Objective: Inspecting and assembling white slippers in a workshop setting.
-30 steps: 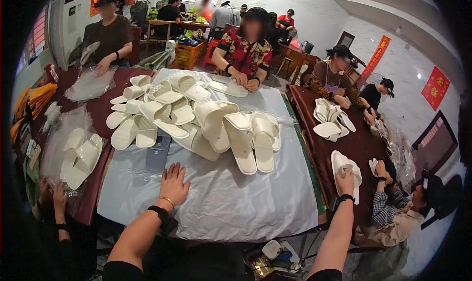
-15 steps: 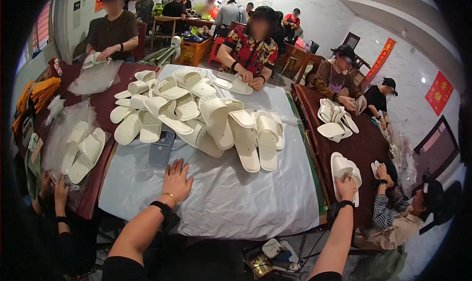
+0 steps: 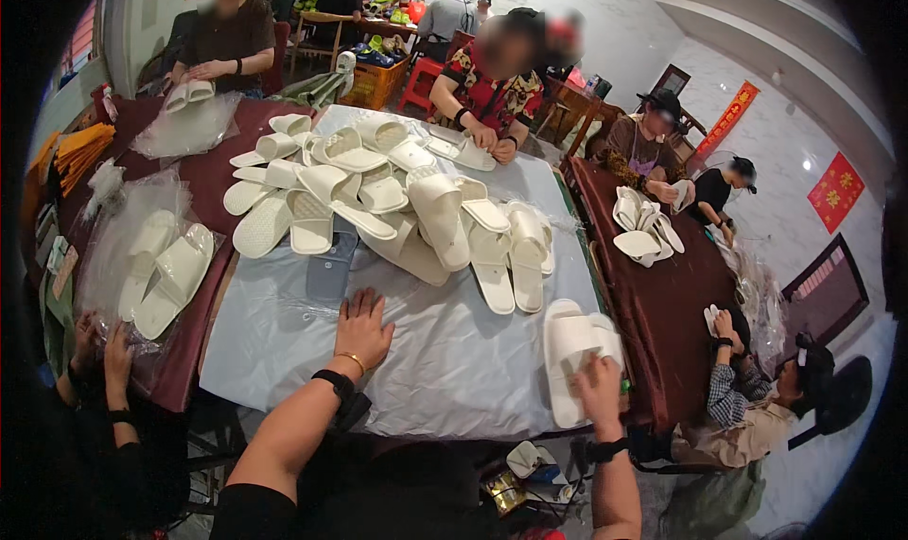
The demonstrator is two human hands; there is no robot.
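- Left hand (image 3: 364, 327) lies flat and empty on the table sheet (image 3: 454, 370), having slid nearer the slipper pile (image 3: 397, 200).
- Right hand (image 3: 598, 389) has shifted from the sheet's edge, gripping a white slipper pair (image 3: 567, 346).

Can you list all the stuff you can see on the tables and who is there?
Slippers: too many to count, white, piled mid-table.
Table cover: one, pale blue-grey, under the pile.
Phone: one, grey-blue, flat by the pile.
Bagged slippers: one pair, white, on the dark red table to the left.
Side table: one, dark red, right.
Other people: several, seated around.
Slipper pair: white, table's right edge.
Left hand: flat on the cover.
Right hand: holding the slipper pair.
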